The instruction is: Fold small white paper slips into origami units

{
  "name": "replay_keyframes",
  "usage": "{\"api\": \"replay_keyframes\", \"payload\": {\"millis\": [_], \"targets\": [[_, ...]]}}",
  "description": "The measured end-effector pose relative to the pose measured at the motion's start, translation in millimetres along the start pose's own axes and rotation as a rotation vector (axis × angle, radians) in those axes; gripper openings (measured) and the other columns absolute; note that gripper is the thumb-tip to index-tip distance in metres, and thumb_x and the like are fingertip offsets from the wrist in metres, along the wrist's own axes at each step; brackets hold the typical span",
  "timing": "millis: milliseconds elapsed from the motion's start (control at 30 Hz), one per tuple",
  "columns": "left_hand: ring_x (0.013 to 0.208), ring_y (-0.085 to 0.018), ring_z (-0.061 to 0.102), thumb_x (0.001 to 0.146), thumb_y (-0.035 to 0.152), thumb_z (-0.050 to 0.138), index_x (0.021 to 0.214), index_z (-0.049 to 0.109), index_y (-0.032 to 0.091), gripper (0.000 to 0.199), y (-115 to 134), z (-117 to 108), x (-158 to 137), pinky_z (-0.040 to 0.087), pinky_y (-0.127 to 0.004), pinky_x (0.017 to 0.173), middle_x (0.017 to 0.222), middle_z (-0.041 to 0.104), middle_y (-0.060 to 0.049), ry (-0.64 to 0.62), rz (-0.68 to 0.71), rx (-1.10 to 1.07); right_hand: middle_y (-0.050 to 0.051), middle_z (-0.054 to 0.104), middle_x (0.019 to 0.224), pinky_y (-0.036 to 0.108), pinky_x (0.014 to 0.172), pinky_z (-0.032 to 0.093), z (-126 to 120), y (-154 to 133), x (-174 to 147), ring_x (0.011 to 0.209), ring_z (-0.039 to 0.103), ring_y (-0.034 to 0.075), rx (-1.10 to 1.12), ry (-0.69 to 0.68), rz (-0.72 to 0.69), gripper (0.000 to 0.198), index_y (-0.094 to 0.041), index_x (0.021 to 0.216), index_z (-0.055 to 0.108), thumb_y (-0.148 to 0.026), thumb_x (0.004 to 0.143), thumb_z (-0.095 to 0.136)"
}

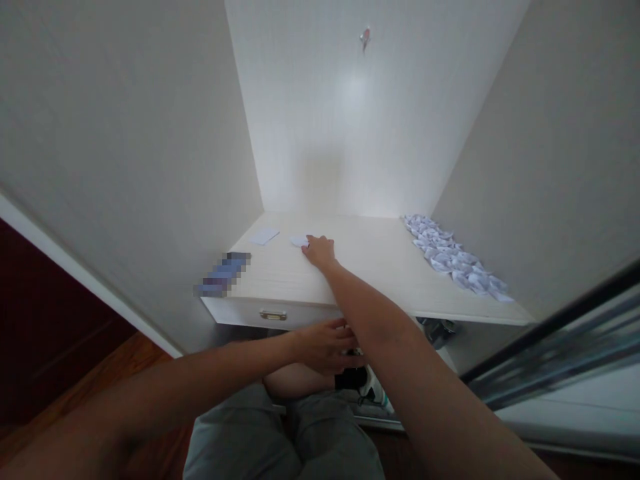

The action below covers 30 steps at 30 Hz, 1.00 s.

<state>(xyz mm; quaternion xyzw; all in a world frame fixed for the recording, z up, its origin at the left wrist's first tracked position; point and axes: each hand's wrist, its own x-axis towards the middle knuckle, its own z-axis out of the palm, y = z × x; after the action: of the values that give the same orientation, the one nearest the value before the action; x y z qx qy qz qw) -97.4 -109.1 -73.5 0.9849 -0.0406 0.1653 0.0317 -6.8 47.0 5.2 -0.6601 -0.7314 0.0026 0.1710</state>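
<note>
one white paper (298, 241) juts leftward from the right hand's (321, 252) parted fingers (311, 239).

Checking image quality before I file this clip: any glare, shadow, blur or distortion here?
Head view: a soft glare spot on the back panel, with a diffuse dark shadow below it; head view, left: a pixelated patch hides what lies there; head view, centre: the white piece at the right hand looks pale and soft, its details unclear.
</note>
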Motion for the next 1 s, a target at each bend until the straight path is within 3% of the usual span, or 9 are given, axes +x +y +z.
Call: {"api": "replay_keyframes", "payload": {"millis": [67, 167, 233, 367, 500, 633, 767, 867, 1000], "targets": [[0.136, -0.031, 0.054, 0.092, 0.029, 0.059, 0.138, 0.06, 0.025, 0.046, 1.3, -3.3, -22.6, 0.037, -0.051, 0.122, 0.143, 0.062, -0.016, 0.081, 0.137, 0.115, 0.019, 0.071, 0.12, 0.051, 0.105, 0.044, 3.8, 0.4, -3.3, 0.122, 0.061, 0.034, 0.019, 0.022, -0.011, 0.041, -0.018, 0.14, 0.057, -0.033, 0.101, 0.053], [0.136, -0.035, 0.051, 0.086, 0.02, 0.062, 0.144, 0.05, 0.022, 0.058, -6.0, -19.1, -39.9, 0.043, -0.058, 0.114, 0.139, 0.059, -0.02, 0.337, -0.022, 0.201, 0.021, 0.072, 0.12, 0.051, 0.107, 0.039, 9.5, 0.2, -5.9, 0.122, 0.062, 0.034, 0.069, 0.05, -0.035, 0.05, -0.016, 0.149, 0.048, -0.026, 0.1, 0.051], [0.134, -0.033, 0.052, 0.087, 0.015, 0.06, 0.147, 0.043, 0.027, 0.064, -16.2, -38.4, -41.2, 0.048, -0.056, 0.108, 0.143, 0.053, -0.018, 0.496, -0.257, 0.192, 0.02, 0.072, 0.122, 0.051, 0.108, 0.037, 12.0, 0.7, -5.5, 0.122, 0.063, 0.033, 0.118, 0.062, -0.047, 0.055, -0.019, 0.153, 0.043, -0.023, 0.099, 0.051], [0.137, -0.034, 0.047, 0.081, 0.02, 0.069, 0.137, 0.051, 0.024, 0.059, -59.6, -84.6, -39.8, 0.04, -0.058, 0.115, 0.14, 0.052, -0.016, 0.816, -0.717, 0.193, 0.018, 0.071, 0.127, 0.05, 0.111, 0.037, 8.9, 7.8, 4.0, 0.125, 0.062, 0.032, 0.281, 0.08, -0.05, 0.061, -0.022, 0.154, 0.043, -0.022, 0.095, 0.058], [0.145, -0.035, 0.036, 0.063, 0.012, 0.08, 0.136, 0.05, 0.024, 0.08, -126.3, -103.0, -41.5, 0.034, -0.053, 0.118, 0.152, 0.042, -0.014, 1.093, -1.115, -0.376, 0.012, 0.073, 0.124, 0.041, 0.104, 0.048, -6.1, 23.5, 27.7, 0.116, 0.067, 0.025, 0.562, 0.076, -0.015, 0.052, -0.02, 0.144, 0.053, -0.028, 0.094, 0.061], [0.132, -0.038, 0.053, 0.06, 0.018, 0.087, 0.138, 0.048, 0.019, 0.087, -174.9, -90.7, -24.7, 0.043, -0.058, 0.109, 0.144, 0.052, -0.021, 1.04, -1.162, -0.715, 0.011, 0.077, 0.109, 0.033, 0.085, 0.058, -17.9, 47.6, 44.5, 0.092, 0.073, 0.018, 0.89, -0.031, 0.04, 0.029, -0.016, 0.122, 0.066, -0.028, 0.096, 0.057], [0.117, -0.032, 0.067, 0.071, 0.016, 0.076, 0.117, 0.063, 0.018, 0.048, -197.8, -86.8, 1.0, 0.054, -0.053, 0.1, 0.122, 0.07, -0.016, 0.865, -0.966, -1.116, 0.008, 0.078, 0.099, 0.031, 0.08, 0.06, -15.7, 78.8, 39.4, 0.082, 0.072, 0.015, 1.14, -0.093, 0.105, 0.013, -0.018, 0.101, 0.07, -0.026, 0.091, 0.065], [0.114, -0.032, 0.069, 0.067, 0.004, 0.066, 0.11, 0.067, 0.019, 0.046, -214.5, -92.1, 7.3, 0.055, -0.054, 0.101, 0.117, 0.073, -0.013, 0.768, -0.851, -1.339, 0.006, 0.076, 0.096, 0.033, 0.082, 0.06, -7.6, 99.6, 35.3, 0.084, 0.071, 0.015, 1.273, -0.077, 0.166, 0.011, -0.019, 0.096, 0.069, -0.028, 0.091, 0.065], [0.11, -0.033, 0.07, 0.073, 0.01, 0.064, 0.103, 0.069, 0.016, 0.031, -236.4, -87.8, 5.4, 0.057, -0.058, 0.102, 0.11, 0.073, -0.015, 0.867, -0.86, -1.624, 0.006, 0.074, 0.091, 0.035, 0.081, 0.06, 3.9, 114.6, 41.7, 0.082, 0.07, 0.016, 1.401, -0.069, 0.224, 0.008, -0.018, 0.089, 0.067, -0.025, 0.091, 0.064]]}}
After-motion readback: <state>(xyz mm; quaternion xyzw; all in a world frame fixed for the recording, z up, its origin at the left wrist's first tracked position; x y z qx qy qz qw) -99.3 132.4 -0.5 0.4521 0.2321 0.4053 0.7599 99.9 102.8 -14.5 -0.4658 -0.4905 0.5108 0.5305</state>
